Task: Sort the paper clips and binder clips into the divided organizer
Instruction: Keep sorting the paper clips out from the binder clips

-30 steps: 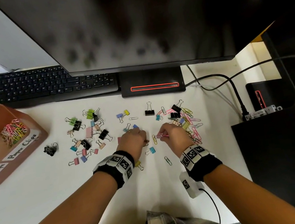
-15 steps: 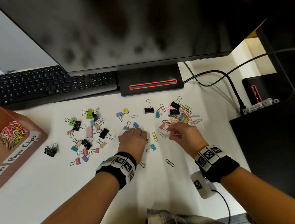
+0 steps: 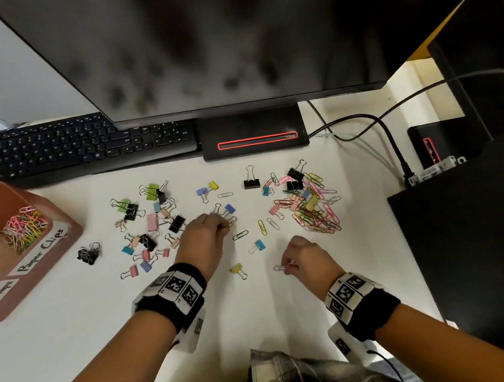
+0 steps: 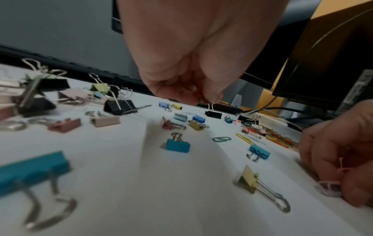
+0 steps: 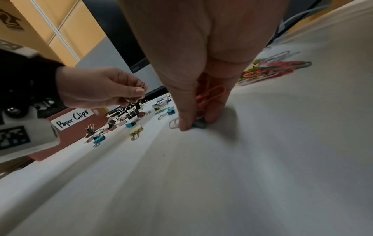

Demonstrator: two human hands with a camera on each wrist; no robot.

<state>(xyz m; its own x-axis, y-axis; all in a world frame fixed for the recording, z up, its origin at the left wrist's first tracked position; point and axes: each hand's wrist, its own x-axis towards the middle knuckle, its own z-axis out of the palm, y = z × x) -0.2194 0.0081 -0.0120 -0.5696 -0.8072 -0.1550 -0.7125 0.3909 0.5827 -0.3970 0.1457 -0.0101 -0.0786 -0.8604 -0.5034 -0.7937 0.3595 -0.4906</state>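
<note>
At the far left of the table (image 3: 71, 345) we find the brown divided organizer (image 3: 66, 239), its rear compartment holding a heap of coloured paper clips (image 3: 24, 227) behind a label reading "Paper Clips"; a second label sits on the nearer compartment, whose contents we cannot see. Just right of it lies a bunch of black binder clips (image 3: 89, 253), then a scatter of mixed binder clips (image 3: 148, 224) in pink, blue, green and black. Next we note the left hand (image 3: 204, 241), raised slightly above the table, its grip pinched together on a few small paper clips (image 4: 199, 95), reddish ones among them. Between the hands lie a yellow binder clip (image 3: 237, 270), a blue binder clip (image 3: 258, 246) and several loose paper clips. The right hand (image 3: 307, 262) rests fingertips-down on the table, grip closed around a bundle of pink and orange paper clips (image 5: 210, 95), with a white clip (image 3: 279, 268) at its fingertips. Beyond it, further right, a dense pile of unsorted paper clips (image 3: 315, 214) remains.
</note>
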